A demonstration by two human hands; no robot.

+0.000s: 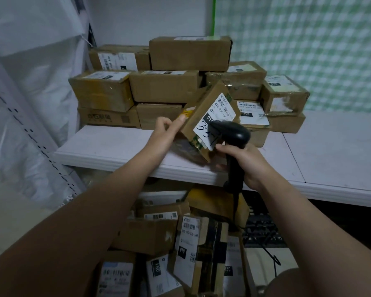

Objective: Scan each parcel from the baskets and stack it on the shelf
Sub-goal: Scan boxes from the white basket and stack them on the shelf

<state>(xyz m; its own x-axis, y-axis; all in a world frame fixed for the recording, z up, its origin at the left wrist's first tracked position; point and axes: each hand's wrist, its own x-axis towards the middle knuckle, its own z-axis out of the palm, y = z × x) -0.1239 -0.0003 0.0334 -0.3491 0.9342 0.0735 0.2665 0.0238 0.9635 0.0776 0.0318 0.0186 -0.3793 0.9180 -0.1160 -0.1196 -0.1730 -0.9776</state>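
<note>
Scanning is the step in hand: our left hand (165,130) grips the tilted parcel (206,116) over the front edge of the shelf (116,146), while our right hand (246,161) clasps the scanner (234,133) at its label. Next, we judge, it joins the stack (165,86) behind.

The black handheld scanner (231,133) is covering part of the white label (217,112) on the tilted brown cardboard parcel (202,105), whose print is showing too small to read. The left hand (165,131) is hiding most fingers behind that parcel. The lower edge is cutting off brown labelled boxes (116,275).
</note>
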